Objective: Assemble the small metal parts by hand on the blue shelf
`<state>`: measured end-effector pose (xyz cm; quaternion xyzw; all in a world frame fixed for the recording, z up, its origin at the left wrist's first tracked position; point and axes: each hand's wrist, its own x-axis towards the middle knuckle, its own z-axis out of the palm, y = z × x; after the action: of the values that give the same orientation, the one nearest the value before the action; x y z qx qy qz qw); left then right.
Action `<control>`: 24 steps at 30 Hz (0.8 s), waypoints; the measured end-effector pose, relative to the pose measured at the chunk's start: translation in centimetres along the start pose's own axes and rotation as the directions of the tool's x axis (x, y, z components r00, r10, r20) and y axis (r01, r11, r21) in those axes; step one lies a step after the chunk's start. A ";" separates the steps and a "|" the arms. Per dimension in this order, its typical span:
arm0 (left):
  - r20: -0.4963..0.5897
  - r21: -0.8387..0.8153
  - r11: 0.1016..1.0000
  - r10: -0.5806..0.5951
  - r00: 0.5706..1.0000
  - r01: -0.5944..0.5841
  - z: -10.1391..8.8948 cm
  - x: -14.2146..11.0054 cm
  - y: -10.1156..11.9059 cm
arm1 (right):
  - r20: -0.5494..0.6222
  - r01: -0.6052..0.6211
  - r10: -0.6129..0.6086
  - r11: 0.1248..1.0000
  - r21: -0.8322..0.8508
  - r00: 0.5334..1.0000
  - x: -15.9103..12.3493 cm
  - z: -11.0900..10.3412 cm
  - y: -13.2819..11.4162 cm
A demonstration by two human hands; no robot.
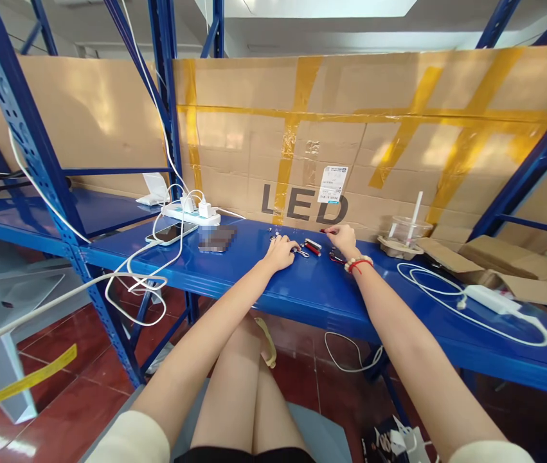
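My left hand rests palm down on the blue shelf top, its fingers spread over some tiny pieces too small to name. Beside its thumb lies a shiny metal clip-like piece. To the right of that is a small red and silver thing, which looks like a pocket knife; neither hand is on it. My right hand, with a bead bracelet and red cord at the wrist, pinches a small dark red piece between thumb and fingertips. Under that wrist lies another small dark red item, partly hidden.
A phone with white cables and a power strip lie left, near a blurred-out flat object. Right are a plastic cup with straw, a white adapter and opened cardboard. A cardboard wall stands behind.
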<state>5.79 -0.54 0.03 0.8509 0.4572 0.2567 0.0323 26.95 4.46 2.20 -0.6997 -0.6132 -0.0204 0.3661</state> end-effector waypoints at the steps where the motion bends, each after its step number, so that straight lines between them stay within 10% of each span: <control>1: -0.003 -0.012 1.000 -0.019 1.000 0.019 0.0 0.0 0.0 | 0.001 0.019 -0.019 0.997 0.076 1.000 -0.2 -0.4 -0.2; 7: -0.201 -0.094 0.994 -0.075 0.977 0.057 -0.6 0.1 0.4 | 0.220 0.202 -0.334 0.861 0.466 0.916 -2.7 -1.5 -3.1; 12: -0.165 -0.048 0.999 0.014 0.986 -0.022 -0.9 0.3 0.2 | 0.279 0.212 -0.469 0.751 0.625 0.838 -3.9 -1.1 -4.8; 18: -0.149 0.010 1.000 0.002 0.989 -0.001 -0.7 0.7 0.0 | 0.291 0.110 -0.289 0.856 0.505 0.912 -3.5 -2.3 -3.3; 24: -0.239 -0.059 0.984 -0.178 0.954 0.169 -0.8 0.6 0.0 | 0.038 -0.200 0.207 0.970 -0.140 0.978 -2.6 -3.3 0.4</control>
<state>5.67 -0.18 0.92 0.7687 0.5256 0.3641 0.0145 28.04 0.51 3.13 -0.7824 -0.5448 -0.0060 0.3016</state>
